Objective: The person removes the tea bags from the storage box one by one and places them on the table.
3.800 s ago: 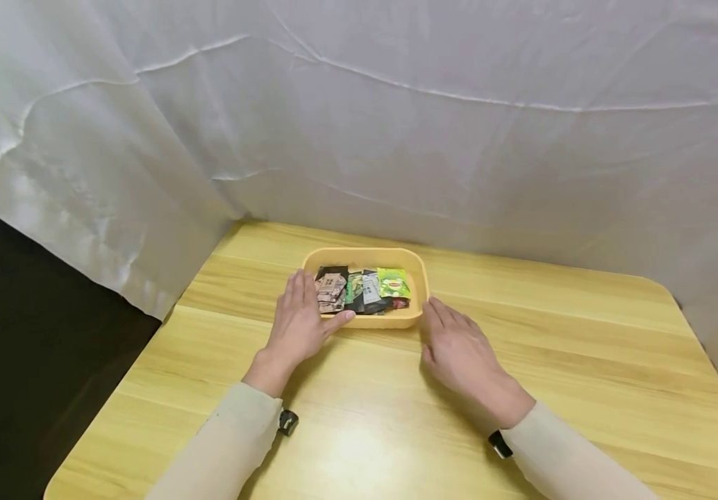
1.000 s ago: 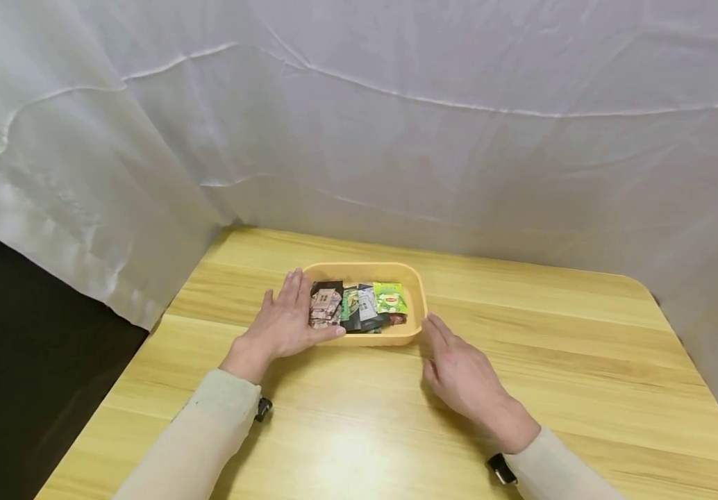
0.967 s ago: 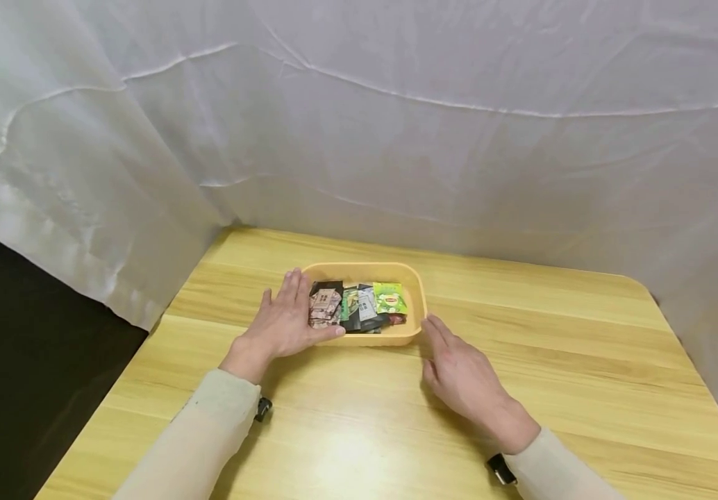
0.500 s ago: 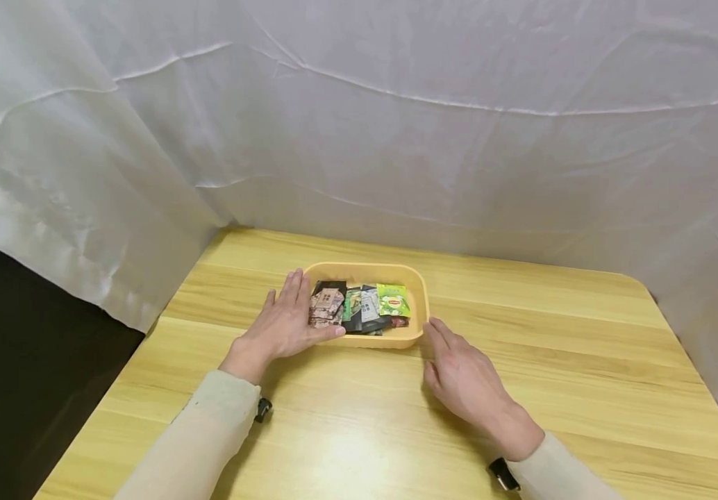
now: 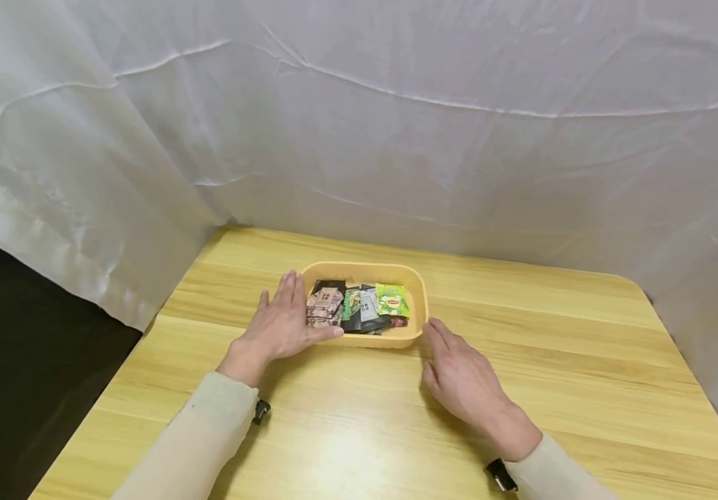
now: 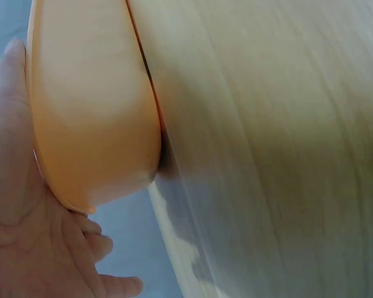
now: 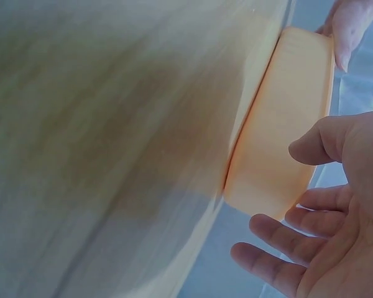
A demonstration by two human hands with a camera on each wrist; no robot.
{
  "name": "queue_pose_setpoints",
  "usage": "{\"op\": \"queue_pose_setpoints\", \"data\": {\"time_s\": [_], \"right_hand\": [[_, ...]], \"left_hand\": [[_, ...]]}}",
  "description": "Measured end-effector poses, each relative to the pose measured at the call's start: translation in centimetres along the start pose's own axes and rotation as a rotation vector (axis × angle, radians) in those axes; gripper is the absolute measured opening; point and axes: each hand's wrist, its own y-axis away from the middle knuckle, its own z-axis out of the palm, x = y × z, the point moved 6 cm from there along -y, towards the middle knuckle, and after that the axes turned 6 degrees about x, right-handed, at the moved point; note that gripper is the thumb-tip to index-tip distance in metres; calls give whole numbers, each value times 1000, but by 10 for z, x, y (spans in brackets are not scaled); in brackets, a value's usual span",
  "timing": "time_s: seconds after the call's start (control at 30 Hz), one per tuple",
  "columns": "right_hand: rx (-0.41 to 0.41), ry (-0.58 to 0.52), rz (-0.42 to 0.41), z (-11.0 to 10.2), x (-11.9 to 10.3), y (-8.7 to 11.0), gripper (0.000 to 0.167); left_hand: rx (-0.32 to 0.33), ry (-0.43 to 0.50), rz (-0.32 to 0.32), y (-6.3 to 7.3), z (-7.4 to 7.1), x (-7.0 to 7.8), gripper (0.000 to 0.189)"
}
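Observation:
A yellow-orange plastic basket point(image 5: 418, 333) rests on the wooden table, with several flat sachets lying inside. Among them are pink-and-black sachets point(image 5: 326, 303) at the left, a grey-labelled one point(image 5: 368, 304) in the middle and a bright green Lipton tea bag sachet point(image 5: 391, 301) at the right. My left hand point(image 5: 278, 326) lies over the basket's left end, fingers straight and thumb along the front rim. My right hand point(image 5: 465, 371) touches the basket's front right corner with its fingertips. In the right wrist view, its fingers point(image 7: 286, 239) are loosely extended, the thumb apart from them.
The table point(image 5: 559, 347) has light wood grain and a rounded far right corner. Grey-white cloth point(image 5: 434, 153) hangs behind it and along the left side. A dark area point(image 5: 34, 375) lies past the table's left edge. Both wrists carry black straps point(image 5: 501, 475).
Compared with the oldest frame, the basket sits slightly nearer to me and my left hand's fingers are more spread. Over the last second, the hands and basket have barely moved.

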Motion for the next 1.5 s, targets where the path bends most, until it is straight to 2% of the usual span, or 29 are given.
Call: {"op": "queue_pose_setpoints", "data": {"time_s": [0.13, 0.37, 0.57, 0.7, 0.87, 1.07, 1.2, 1.3, 1.4, 1.5], "right_hand": [[-10, -3, -6, -3, 0, -1, 64], [-24, -11, 2, -4, 0, 0, 64], [-16, -9, 3, -4, 0, 1, 65], [-47, -14, 1, -6, 0, -1, 64], [-88, -48, 21, -19, 8, -20, 57], [-123, -71, -11, -25, 12, -64, 59], [-205, -65, -76, -13, 6, -97, 59], [-310, -37, -123, 4, -1, -115, 60], [-428, 12, -149, 23, -5, -125, 64], [-525, 45, -133, 37, -5, -129, 72]], "left_hand": [[-3, 5, 0, 2, -1, 1, 142], [56, -3, 15, 4, -7, 7, 142], [50, -6, 9, 4, -7, 9, 141], [39, 16, 1, 3, -5, 8, 143], [40, 41, -2, 2, -4, 7, 145], [53, 34, 9, 5, -4, 6, 143], [44, 30, -1, 7, -3, 5, 143], [41, 13, -3, 7, -4, 6, 142], [33, -13, -2, 7, -2, 7, 142], [31, -25, 5, 6, -1, 8, 142]]}}
